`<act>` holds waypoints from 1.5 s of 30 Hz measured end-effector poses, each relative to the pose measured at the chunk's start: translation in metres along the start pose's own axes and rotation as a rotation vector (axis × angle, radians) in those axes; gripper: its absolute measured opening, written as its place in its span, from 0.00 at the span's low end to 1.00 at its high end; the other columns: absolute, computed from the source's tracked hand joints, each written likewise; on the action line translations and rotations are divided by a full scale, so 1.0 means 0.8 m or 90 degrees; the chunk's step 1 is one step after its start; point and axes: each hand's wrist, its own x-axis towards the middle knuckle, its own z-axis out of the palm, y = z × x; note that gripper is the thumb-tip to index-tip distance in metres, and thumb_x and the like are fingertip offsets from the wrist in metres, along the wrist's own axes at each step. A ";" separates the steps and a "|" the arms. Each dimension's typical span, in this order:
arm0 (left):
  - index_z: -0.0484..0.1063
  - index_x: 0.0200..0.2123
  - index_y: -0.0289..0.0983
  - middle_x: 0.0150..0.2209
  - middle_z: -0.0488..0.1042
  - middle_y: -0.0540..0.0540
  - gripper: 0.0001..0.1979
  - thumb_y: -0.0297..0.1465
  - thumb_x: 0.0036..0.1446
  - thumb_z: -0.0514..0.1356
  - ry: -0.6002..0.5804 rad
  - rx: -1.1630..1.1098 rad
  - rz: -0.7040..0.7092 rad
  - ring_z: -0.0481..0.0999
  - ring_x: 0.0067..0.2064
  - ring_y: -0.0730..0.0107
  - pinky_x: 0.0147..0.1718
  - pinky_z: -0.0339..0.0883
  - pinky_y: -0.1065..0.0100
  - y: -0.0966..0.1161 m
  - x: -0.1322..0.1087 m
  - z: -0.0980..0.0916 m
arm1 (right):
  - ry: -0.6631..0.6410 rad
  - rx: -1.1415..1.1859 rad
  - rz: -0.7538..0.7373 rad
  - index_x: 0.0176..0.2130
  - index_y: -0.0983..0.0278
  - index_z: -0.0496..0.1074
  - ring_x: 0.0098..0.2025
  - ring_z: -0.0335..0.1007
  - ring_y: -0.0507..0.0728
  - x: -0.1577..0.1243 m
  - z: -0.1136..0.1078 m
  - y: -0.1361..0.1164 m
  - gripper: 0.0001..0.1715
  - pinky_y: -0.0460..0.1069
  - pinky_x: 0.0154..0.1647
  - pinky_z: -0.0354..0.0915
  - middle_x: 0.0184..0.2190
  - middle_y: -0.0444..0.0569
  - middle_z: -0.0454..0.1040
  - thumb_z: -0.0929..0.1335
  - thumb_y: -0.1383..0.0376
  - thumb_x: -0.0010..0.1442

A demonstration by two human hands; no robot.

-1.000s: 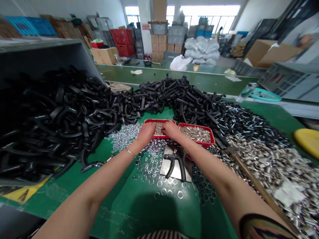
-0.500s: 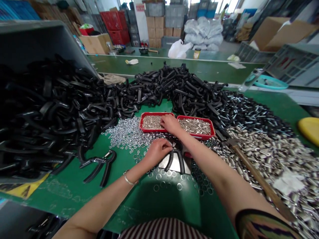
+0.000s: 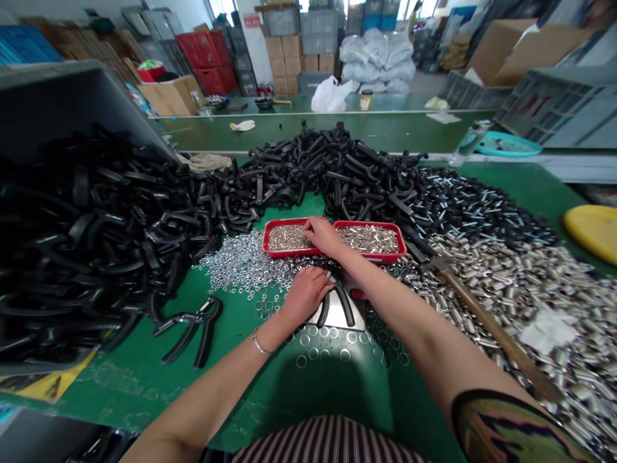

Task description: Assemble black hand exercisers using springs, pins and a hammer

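Observation:
My right hand (image 3: 324, 236) dips its bent fingertips into the left red tray (image 3: 267, 249), among small metal parts (image 3: 286, 237); whether it pinches one is hidden. My left hand (image 3: 307, 294) is closed on the upper end of a black hand grip (image 3: 345, 307) whose two curved handles spread toward me over a metal plate (image 3: 337, 316). A small metal spring piece shows by the left fingertips. Beside the first tray stands another red tray (image 3: 403, 252) of small metal pins (image 3: 369, 238). A similar hand grip with a spring (image 3: 206, 331) lies to the left.
Black handles (image 3: 332, 161) form a heap behind the trays and fill a grey bin (image 3: 110, 83) at left. Washers (image 3: 234, 263) lie left of the trays, thin rings (image 3: 313, 354) in front. A hammer (image 3: 482, 315) rests against metal sleeves (image 3: 511, 276) at right.
The camera view has shifted slightly, moving the scene left. My left hand has turned a little over the hand grip, and my right fingers remain in the left tray.

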 end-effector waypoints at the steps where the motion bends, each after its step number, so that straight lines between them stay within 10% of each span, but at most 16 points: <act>1: 0.75 0.39 0.37 0.38 0.73 0.43 0.15 0.37 0.69 0.51 -0.006 0.001 0.014 0.70 0.43 0.59 0.45 0.63 0.57 -0.002 0.000 0.000 | 0.010 0.015 -0.002 0.39 0.66 0.73 0.42 0.72 0.55 -0.006 -0.005 -0.002 0.06 0.48 0.46 0.62 0.39 0.50 0.78 0.65 0.68 0.64; 7: 0.75 0.43 0.37 0.42 0.75 0.42 0.13 0.33 0.69 0.52 -0.006 -0.061 0.026 0.71 0.46 0.59 0.48 0.64 0.57 -0.008 -0.003 -0.002 | 0.100 0.165 0.013 0.38 0.62 0.72 0.40 0.72 0.56 -0.114 -0.035 -0.007 0.08 0.50 0.46 0.64 0.38 0.48 0.77 0.65 0.61 0.67; 13: 0.75 0.39 0.37 0.40 0.77 0.44 0.06 0.29 0.65 0.57 0.030 -0.165 -0.070 0.74 0.45 0.61 0.49 0.66 0.58 -0.004 0.000 -0.010 | -0.013 0.043 -0.057 0.37 0.61 0.73 0.43 0.70 0.59 -0.208 -0.045 0.007 0.08 0.55 0.49 0.65 0.37 0.50 0.75 0.65 0.62 0.68; 31: 0.77 0.37 0.37 0.36 0.78 0.45 0.09 0.31 0.66 0.57 0.045 0.004 -0.051 0.72 0.43 0.60 0.46 0.59 0.56 0.003 -0.006 -0.003 | -0.037 -0.372 -0.260 0.36 0.67 0.73 0.39 0.63 0.60 -0.205 -0.025 0.009 0.13 0.53 0.42 0.62 0.34 0.53 0.72 0.63 0.66 0.70; 45: 0.73 0.38 0.32 0.36 0.72 0.39 0.12 0.25 0.67 0.50 0.008 0.218 0.054 0.68 0.41 0.55 0.46 0.60 0.54 0.014 -0.008 0.012 | -0.064 -0.077 -0.154 0.61 0.60 0.69 0.52 0.66 0.61 -0.237 -0.034 0.015 0.23 0.58 0.54 0.67 0.53 0.55 0.73 0.59 0.69 0.70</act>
